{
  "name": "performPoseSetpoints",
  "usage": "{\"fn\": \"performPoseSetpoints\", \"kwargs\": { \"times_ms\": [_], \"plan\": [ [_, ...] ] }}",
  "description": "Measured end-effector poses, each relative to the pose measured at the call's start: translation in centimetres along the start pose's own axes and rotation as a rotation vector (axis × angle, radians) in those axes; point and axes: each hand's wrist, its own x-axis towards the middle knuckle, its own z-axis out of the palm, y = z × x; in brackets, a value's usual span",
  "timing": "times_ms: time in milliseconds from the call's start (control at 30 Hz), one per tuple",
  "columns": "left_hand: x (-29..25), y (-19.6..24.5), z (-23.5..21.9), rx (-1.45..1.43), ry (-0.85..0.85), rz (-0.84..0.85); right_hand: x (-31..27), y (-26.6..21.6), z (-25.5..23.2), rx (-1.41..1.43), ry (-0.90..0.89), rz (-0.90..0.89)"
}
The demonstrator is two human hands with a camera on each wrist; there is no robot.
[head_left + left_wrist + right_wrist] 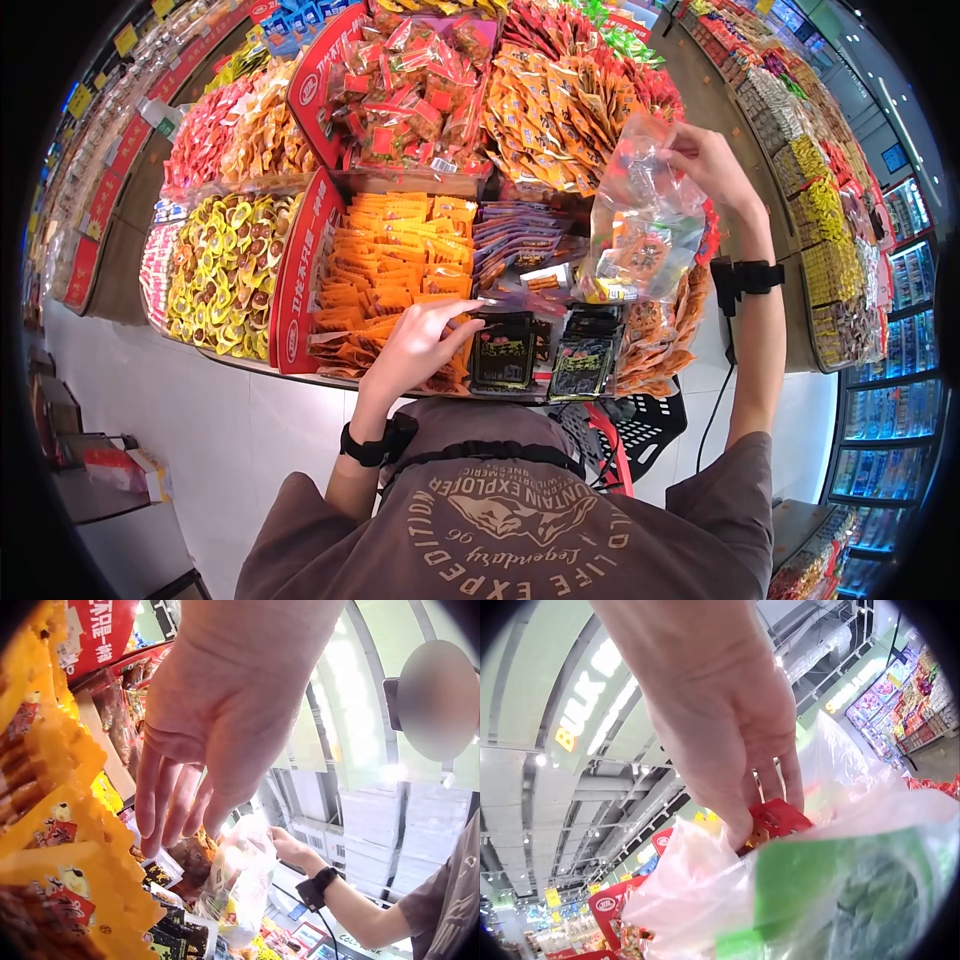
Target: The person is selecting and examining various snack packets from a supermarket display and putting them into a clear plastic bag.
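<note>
In the head view my right hand (705, 170) grips the top of a clear plastic bag (650, 235) with several packets inside, hanging over the display's right side. The right wrist view shows that hand (720, 742) at the bag's (690, 885) mouth, a red packet (780, 817) by its fingers; whether it also holds the packet I cannot tell. My left hand (420, 345) hovers beside black packets (503, 350) and orange packets (400, 250), nothing in it. Its fingers hang loosely extended in the left wrist view (217, 735).
Red dividers (305, 270) part the display's compartments. Yellow-wrapped sweets (225, 275) lie on the left, purple packets (520, 235) in the middle. A black basket (655, 430) stands below the front edge. More candy shelves (800, 190) run along the right.
</note>
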Motion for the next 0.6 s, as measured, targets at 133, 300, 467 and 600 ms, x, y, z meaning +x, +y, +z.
{"fn": "performPoseSetpoints", "kwargs": {
  "times_ms": [133,300,467,600],
  "plan": [
    [0.0,0.6,-0.5,0.052,0.005,-0.022,-0.7,-0.4,-2.0,0.071,0.119,-0.003],
    [0.0,1.3,-0.8,0.078,0.017,-0.045,-2.2,-2.2,-3.5,0.097,0.235,0.032],
    [0.3,0.7,-0.7,0.033,0.02,-0.025,-4.0,-6.4,-3.4,0.236,0.529,0.004],
    [0.9,0.7,-0.3,-0.119,0.029,-0.063,-4.6,-10.1,1.4,0.526,0.468,0.016]
  ]
}}
